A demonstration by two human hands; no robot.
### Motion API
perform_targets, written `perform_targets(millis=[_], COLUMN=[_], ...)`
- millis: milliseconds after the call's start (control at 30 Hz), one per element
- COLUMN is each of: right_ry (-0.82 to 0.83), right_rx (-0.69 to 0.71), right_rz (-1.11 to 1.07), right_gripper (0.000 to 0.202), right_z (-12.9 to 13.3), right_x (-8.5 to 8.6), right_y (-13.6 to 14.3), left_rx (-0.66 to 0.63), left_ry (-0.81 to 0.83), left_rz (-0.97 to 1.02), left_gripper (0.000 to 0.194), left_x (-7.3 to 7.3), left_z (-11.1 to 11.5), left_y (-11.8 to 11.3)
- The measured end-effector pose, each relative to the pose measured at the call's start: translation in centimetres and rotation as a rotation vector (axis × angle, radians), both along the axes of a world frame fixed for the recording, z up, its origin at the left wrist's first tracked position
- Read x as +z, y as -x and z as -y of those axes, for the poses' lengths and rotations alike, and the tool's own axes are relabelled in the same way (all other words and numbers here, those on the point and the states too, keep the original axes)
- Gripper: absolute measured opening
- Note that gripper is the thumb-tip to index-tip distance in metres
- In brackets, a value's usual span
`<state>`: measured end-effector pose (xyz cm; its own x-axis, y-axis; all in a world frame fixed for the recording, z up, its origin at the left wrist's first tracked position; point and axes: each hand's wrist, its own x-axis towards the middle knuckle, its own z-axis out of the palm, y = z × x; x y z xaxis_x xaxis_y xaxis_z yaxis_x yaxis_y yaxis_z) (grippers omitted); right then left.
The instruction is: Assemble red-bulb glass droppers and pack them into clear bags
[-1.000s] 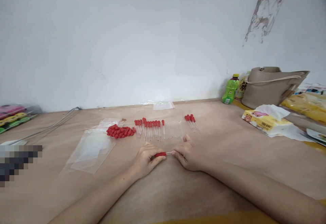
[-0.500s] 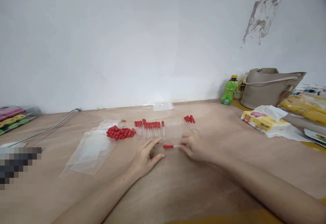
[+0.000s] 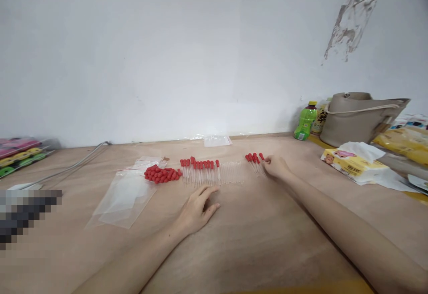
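Note:
My left hand rests on the brown table cover with its fingers apart and nothing between them. Just beyond it lies a row of glass droppers with red bulbs, continuing to the right as bare glass tubes. Left of the row is a heap of loose red bulbs. My right hand pinches a red-bulbed dropper beside a small group of similar droppers.
Clear plastic bags lie at the left, near a grey cable. On the right stand a tissue box, a green bottle and a grey-beige bag. A small bag lies by the wall.
My right hand has moved right and away from me, carrying the dropper from near my left hand to the small group. The camera view has shifted slightly; my left hand keeps its pose.

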<state>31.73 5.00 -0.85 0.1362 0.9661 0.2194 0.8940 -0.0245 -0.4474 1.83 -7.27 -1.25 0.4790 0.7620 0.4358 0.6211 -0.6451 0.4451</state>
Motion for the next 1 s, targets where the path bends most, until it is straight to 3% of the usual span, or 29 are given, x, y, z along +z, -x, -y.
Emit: perform_targets(millis=[300,700,1000], right_ry=[0.039,-0.059,-0.080], right_rx=[0.043,-0.007,0.154], right_rz=[0.023,0.003,0.065], right_gripper=[0.026,0.025,0.026], right_z=[0.2,0.6,2.8], right_x=[-0.6,0.0,0.5], right_y=[-0.5,0.2,5.5], left_rx=[0.005,-0.007,-0.001], left_ry=[-0.019,-0.014,-0.012], left_rz=[-0.021,-0.034,-0.039], left_gripper=[0.028,0.026,0.026], left_x=[0.0,0.2,0.2], left_z=[0.1,0.1,0.2], left_y=[0.0,-0.1,-0.1])
